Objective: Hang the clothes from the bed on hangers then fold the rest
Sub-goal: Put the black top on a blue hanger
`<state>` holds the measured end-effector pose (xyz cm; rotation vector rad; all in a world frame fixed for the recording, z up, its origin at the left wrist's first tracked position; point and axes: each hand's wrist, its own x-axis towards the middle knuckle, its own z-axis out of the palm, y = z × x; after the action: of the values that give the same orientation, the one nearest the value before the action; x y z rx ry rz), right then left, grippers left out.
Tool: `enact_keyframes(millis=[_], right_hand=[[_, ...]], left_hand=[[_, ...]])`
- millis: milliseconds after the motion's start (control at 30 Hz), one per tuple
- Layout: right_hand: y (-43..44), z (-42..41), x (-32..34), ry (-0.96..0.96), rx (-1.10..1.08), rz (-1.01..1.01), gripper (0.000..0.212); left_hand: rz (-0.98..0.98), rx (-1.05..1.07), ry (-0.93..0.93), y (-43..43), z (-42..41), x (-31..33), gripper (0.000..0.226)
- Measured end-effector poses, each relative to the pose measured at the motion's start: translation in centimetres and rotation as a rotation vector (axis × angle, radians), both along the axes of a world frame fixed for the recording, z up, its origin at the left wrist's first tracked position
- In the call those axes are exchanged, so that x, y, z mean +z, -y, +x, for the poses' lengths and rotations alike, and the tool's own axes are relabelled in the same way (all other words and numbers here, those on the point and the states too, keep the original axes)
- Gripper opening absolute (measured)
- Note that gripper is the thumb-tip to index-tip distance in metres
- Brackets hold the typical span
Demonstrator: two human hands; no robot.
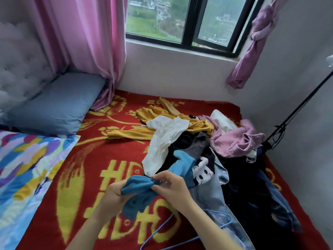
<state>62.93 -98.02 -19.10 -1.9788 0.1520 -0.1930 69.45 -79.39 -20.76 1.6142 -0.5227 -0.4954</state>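
My left hand curls round the bunched lower part of the blue garment, while my right hand pinches its upper edge between thumb and fingertips. The garment hangs between both hands, just above the red blanket, and its far end trails back into the clothes pile on my right. A blue hanger lies on the blanket below my right wrist.
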Motion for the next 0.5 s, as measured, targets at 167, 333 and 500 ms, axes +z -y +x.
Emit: enact_keyframes(millis=[167, 333, 500], right_hand=[[-2.0, 1.0, -6.1, -0.325, -0.07, -0.149, 0.061], [-2.4, 1.6, -8.8, -0.516, -0.115, -0.531, 0.084], [-3.8, 4.2, -9.3, -0.429, 0.244, -1.023, 0.08]], left_hand=[[0.123, 0.051, 0.015, -7.2, 0.2, -0.8, 0.021], [0.394, -0.036, 0.106, -12.6, 0.6, -0.7, 0.012], [0.681, 0.009, 0.318, -19.4, -0.8, 1.0, 0.044]])
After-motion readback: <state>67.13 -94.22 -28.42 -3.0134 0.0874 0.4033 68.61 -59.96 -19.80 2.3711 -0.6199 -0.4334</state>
